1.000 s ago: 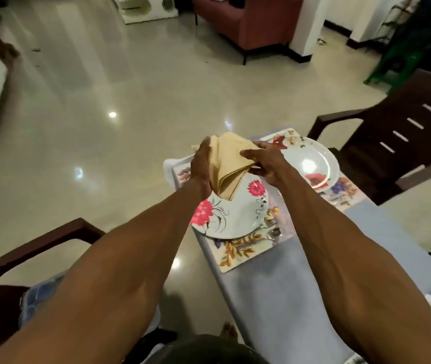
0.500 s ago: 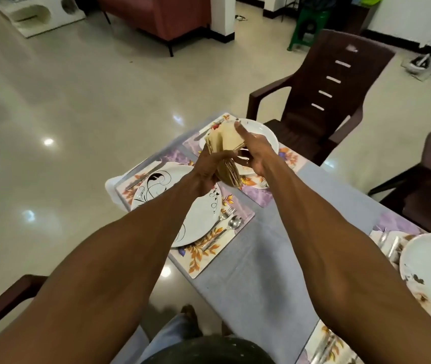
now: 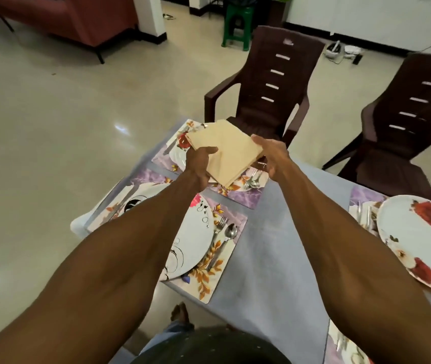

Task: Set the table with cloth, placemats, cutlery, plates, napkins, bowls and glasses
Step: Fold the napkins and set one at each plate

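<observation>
**Napkin time: peeling one off the stack without dumping the rest**

Left hand (image 3: 200,160) has its fingers curled under and the thumb over the near corner of the stack of folded beige napkins (image 3: 226,151), so it's carrying the weight. Right hand (image 3: 272,153) is at the far-right edge with its fingers bent around that side; looks like it's gripping the edge, though I can't tell how many layers it has.

The stack is up in the air over the far plate (image 3: 177,153), which sits on its floral placemat (image 3: 238,197) with a fork and spoon (image 3: 252,179) beside it. The nearer plate (image 3: 190,229) on the left has no napkin on it yet, same for the red-flowered plate (image 3: 419,240) on the right. All of it sits on the grey tablecloth (image 3: 275,245).

My take: pinch just the top napkin with the right, slide it off sideways while the left clamps the rest, and lay it flat in the plate's centre so it doesn't knock the cutlery.
</observation>
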